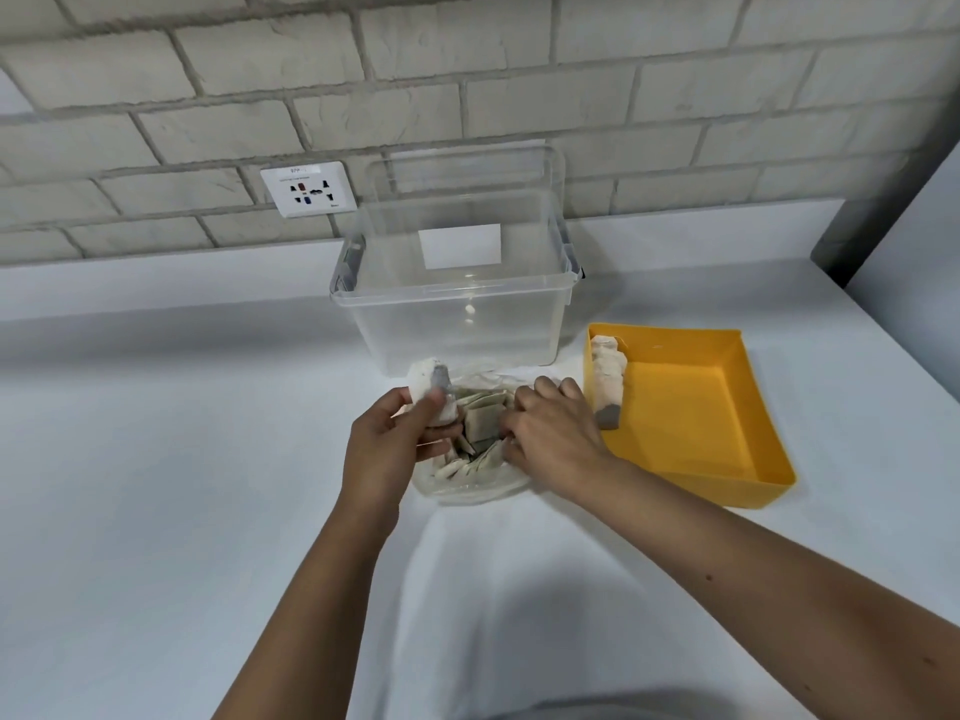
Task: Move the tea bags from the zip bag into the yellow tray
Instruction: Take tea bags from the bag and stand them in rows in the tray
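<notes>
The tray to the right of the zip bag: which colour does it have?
The tray is yellow, seen best in the head view.

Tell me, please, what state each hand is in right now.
Left hand: holds a tea bag over the zip bag.
Right hand: fingers curled inside the zip bag; whether they grip anything cannot be told.

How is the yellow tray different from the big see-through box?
The yellow tray is solid yellow; the clear box is see-through. The tray is low and shallow; the box is taller and deeper. The tray holds tea bags along its left wall; the box looks empty. Both are open on top and stand on the white table.
</notes>
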